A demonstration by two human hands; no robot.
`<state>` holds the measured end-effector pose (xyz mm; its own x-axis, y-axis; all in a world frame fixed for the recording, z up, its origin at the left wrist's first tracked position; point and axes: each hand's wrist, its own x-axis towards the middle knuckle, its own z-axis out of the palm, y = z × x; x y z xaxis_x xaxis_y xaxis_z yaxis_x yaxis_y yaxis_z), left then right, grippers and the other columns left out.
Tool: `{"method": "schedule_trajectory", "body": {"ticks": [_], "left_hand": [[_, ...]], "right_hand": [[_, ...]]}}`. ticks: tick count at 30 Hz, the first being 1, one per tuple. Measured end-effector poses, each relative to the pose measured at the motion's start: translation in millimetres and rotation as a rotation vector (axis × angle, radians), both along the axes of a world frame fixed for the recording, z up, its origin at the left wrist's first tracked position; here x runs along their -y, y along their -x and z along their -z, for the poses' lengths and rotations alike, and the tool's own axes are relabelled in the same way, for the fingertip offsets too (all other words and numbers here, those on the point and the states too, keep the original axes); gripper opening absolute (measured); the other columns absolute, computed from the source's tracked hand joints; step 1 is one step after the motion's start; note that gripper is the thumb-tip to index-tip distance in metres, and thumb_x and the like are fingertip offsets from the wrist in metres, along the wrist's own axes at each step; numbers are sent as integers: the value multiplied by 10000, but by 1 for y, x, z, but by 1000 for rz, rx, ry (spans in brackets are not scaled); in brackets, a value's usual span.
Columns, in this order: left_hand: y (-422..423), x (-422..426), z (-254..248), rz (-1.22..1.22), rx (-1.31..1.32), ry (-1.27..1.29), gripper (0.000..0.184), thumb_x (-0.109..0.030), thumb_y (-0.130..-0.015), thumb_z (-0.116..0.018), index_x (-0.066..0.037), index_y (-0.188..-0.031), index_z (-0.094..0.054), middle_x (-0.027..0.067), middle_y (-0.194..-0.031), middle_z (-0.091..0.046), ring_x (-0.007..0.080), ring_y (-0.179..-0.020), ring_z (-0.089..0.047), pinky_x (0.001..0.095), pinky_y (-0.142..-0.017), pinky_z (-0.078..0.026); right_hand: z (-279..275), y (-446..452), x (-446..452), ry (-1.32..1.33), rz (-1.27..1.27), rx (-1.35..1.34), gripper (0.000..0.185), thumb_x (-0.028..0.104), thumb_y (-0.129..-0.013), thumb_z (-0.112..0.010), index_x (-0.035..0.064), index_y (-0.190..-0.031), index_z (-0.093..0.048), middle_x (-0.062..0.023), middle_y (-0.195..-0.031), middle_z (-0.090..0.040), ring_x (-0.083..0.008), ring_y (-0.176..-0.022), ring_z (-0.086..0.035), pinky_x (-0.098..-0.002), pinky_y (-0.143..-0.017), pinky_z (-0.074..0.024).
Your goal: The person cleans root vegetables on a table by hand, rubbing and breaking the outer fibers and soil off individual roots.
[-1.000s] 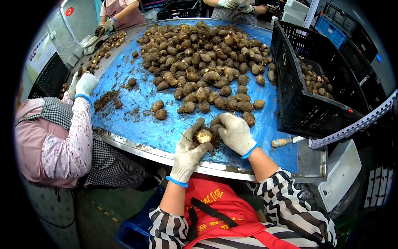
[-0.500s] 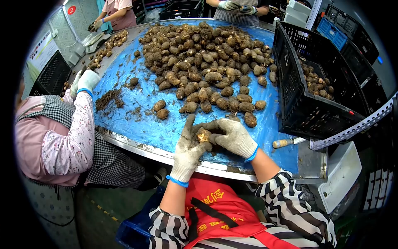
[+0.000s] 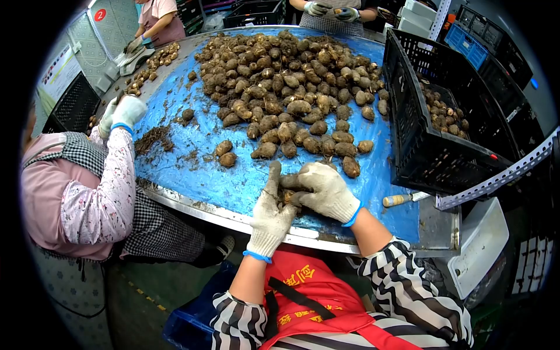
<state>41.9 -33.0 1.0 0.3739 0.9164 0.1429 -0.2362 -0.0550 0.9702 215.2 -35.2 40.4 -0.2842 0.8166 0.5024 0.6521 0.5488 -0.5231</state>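
Observation:
Both of my hands, in soiled white gloves, meet over the near edge of the blue-covered table [image 3: 192, 175]. My left hand [image 3: 270, 211] is closed around a small brown taro [image 3: 286, 196], which its fingers partly hide. From the right, my right hand [image 3: 326, 189] grips the same taro with bent fingers and thumb. Just beyond my hands lies a large heap of soil-covered taros [image 3: 280, 87], with a few loose taros [image 3: 226, 153] to the left. A wooden-handled knife [image 3: 398, 200] rests near the table's right corner.
At the right stands a black crate [image 3: 443, 160] with taros inside. A perforated metal bar [image 3: 501, 169] crosses the near right, above a white bin [image 3: 481, 251]. A co-worker [image 3: 87, 198] works close on my left; two more people stand across the table.
My right hand has shifted slightly left and closed further over the taro, which shows less now. My left wrist has moved a little right. The co-worker's gloves on the left have shifted slightly.

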Motion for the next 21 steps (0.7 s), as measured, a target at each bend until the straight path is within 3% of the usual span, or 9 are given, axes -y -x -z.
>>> {"method": "schedule_trajectory", "body": {"ticks": [2, 5, 7, 9, 13, 16, 19, 21], "left_hand": [[-1, 1, 0, 9, 24, 44, 859, 156, -850, -555, -73, -1600, -204, 104, -1334, -568, 151, -1108, -588, 280, -978, -496], [2, 1, -1, 46, -5, 87, 869, 138, -842, -577, -74, -1599, -206, 125, -1360, -561, 166, -1137, -586, 288, -981, -496], [3, 1, -4, 15, -173, 21, 880, 123, -837, -596, -70, -1599, -199, 143, -1384, -553, 180, -1154, -585, 294, -979, -498], [3, -2, 3, 3, -156, -10, 889, 112, -834, -606, -69, -1600, -193, 142, -1386, -547, 185, -1148, -582, 297, -975, -499], [3, -4, 6, -30, -132, -31, 882, 119, -840, -591, -64, -1600, -183, 138, -1385, -540, 183, -1157, -576, 292, -961, -505], [3, -2, 2, 24, 31, 43, 874, 132, -847, -568, -61, -1600, -169, 138, -1395, -526, 178, -1157, -577, 290, -953, -511], [5, -5, 7, 49, 19, 76, 868, 136, -857, -556, -60, -1602, -155, 143, -1411, -511, 173, -1132, -584, 287, -940, -519], [3, -4, 6, 38, -6, 95, 871, 133, -861, -559, -67, -1604, -149, 144, -1415, -505, 171, -1127, -585, 287, -938, -520]], "right_hand": [[5, 0, -1, -22, 6, 108, 156, 205, -794, -754, 88, -896, -739, -101, -832, -648, -301, -824, -649, -416, -754, -527], [13, 3, -5, 9, 187, 37, 114, 187, -800, -739, 80, -823, -705, -110, -837, -651, -310, -822, -647, -428, -743, -523], [12, -3, -4, 41, 307, 49, 94, 127, -812, -711, 72, -888, -714, -125, -882, -665, -322, -857, -654, -426, -767, -529], [15, -10, -5, 29, 359, 14, 128, 63, -813, -700, 52, -938, -723, -136, -916, -683, -325, -875, -664, -422, -782, -536], [3, -4, -1, 16, 250, -192, 251, 62, -806, -705, 115, -1049, -740, -123, -939, -673, -329, -916, -654, -420, -821, -533], [-13, -4, 8, 221, 67, -184, 282, 74, -788, -720, 115, -1066, -748, -118, -925, -673, -325, -904, -654, -420, -805, -536], [-2, -4, 1, 1, -31, 6, 222, 86, -771, -733, 92, -993, -746, -114, -903, -673, -316, -892, -659, -420, -796, -537], [5, -3, -2, -5, 49, 71, 152, 67, -764, -722, 63, -916, -722, -122, -892, -677, -312, -873, -667, -415, -787, -539]]}}
